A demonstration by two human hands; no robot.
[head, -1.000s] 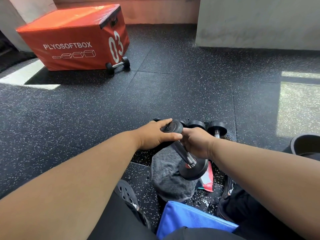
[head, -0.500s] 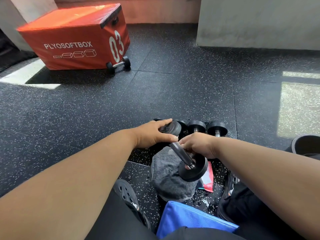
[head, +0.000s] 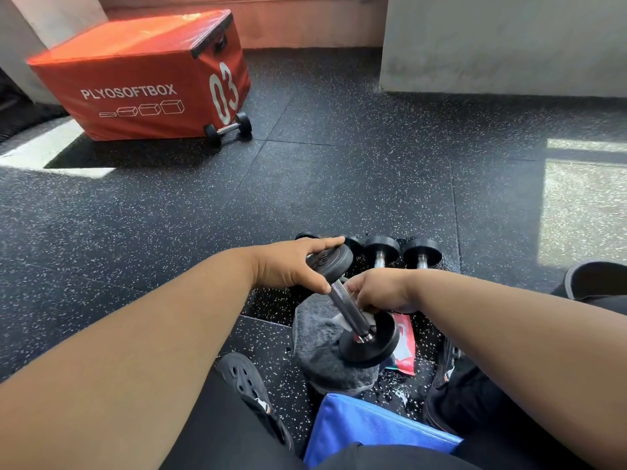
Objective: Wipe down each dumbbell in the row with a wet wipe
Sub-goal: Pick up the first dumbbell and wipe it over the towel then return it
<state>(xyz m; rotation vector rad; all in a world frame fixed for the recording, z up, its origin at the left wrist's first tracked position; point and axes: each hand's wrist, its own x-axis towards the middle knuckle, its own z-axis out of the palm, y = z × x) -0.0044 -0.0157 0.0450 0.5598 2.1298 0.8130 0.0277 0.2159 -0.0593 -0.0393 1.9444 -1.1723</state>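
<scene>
Well, we are sitting on the speckled floor, with the orange box sitting far off left. We are tilting the dumbbell over the grey towel, our left hand gripping its upper head. Our right hand is pinching the white wipe against the handle.
</scene>
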